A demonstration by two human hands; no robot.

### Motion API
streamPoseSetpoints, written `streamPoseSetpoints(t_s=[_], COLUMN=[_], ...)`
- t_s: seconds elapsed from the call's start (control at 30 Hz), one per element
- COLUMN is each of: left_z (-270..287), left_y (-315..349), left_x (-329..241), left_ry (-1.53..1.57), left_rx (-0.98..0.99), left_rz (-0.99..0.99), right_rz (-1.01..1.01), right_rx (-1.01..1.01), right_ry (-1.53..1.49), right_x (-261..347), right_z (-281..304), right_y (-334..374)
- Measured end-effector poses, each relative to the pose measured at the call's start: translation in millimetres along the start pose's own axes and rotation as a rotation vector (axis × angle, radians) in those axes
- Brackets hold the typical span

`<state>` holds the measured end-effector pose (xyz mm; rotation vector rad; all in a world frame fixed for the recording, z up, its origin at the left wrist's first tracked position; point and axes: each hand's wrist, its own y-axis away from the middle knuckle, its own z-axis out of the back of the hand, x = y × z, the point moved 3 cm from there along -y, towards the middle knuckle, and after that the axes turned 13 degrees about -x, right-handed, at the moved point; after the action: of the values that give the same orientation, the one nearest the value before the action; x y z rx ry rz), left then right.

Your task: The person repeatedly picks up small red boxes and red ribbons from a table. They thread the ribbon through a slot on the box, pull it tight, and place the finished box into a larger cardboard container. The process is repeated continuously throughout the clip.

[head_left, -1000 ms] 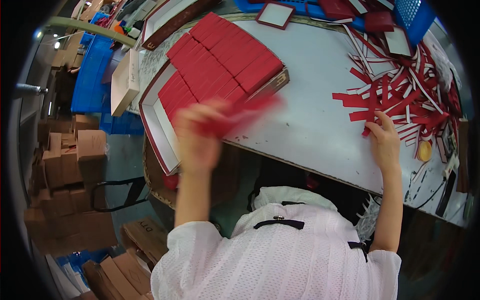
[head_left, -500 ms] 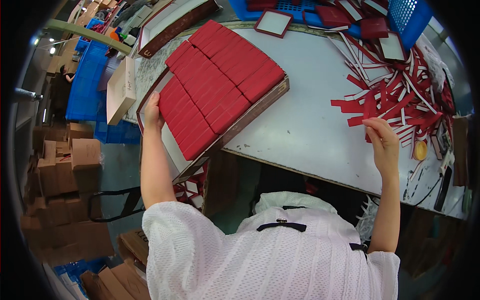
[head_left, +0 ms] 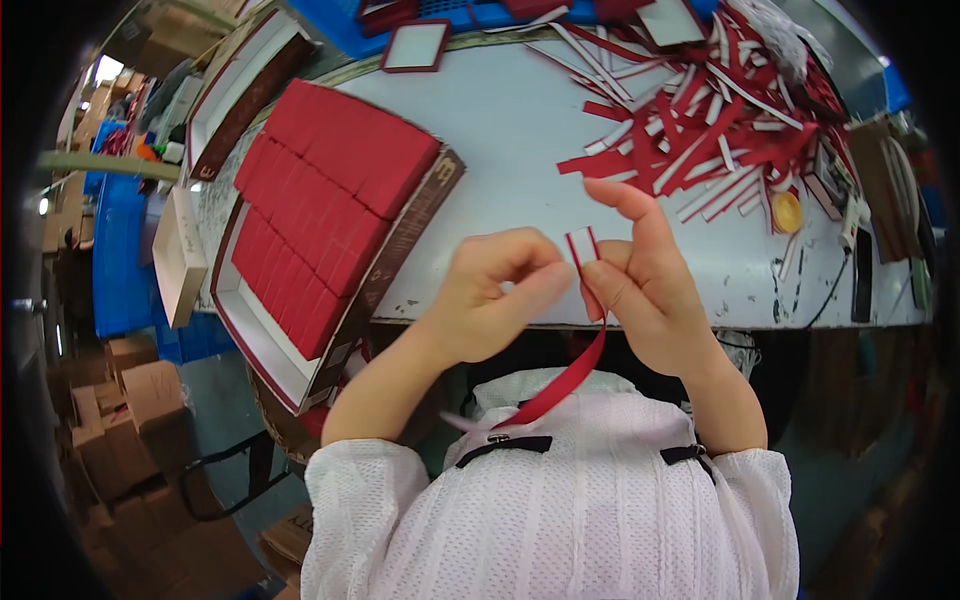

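My right hand pinches a long red strip with a white face near its top end, held upright in front of my chest. The strip hangs down over my white top. My left hand is right beside it, fingers curled, thumb and forefinger touching the strip's upper end. Both hands are over the near edge of the white table. A heap of red and white strips lies on the table beyond my right hand.
A large shallow tray filled with rows of red boxes sits at the table's left corner, overhanging the edge. Blue crates and brown cartons stand on the floor at left. A yellow tape roll lies right.
My left hand left the tray of red boxes and came to the middle. My right hand drew back from the strip heap with a red strip; both hands now meet on it.
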<state>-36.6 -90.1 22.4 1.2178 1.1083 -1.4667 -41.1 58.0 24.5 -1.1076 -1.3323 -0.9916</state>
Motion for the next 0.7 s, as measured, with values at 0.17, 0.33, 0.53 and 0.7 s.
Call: streamPoseSetpoints(t_s=[0.17, 0.33, 0.53, 0.7], left_z=[-33.6, -50.3, -69.3, -82.4], left_y=[-13.3, -21.5, -25.8, -19.8], left_x=[11.6, 12.5, -1.6, 5.6], left_ry=[0.101, -0.085, -0.507, -0.653], left_rx=[0.008, -0.138, -0.081, 0.050], left_rz=[0.113, -0.112, -0.490, -0.674], right_rz=[0.118, 0.892, 0.959, 0.871], right_rx=[-0.148, -0.443, -0.375, -0.305], right_ry=[0.325, 0.759, 0.945, 0.891], right_x=[4.0, -0.4, -8.6, -15.5], right_z=[25.7, 39.5, 49.8, 59.6], right_y=[9.0, 6.6, 16.9, 34.8])
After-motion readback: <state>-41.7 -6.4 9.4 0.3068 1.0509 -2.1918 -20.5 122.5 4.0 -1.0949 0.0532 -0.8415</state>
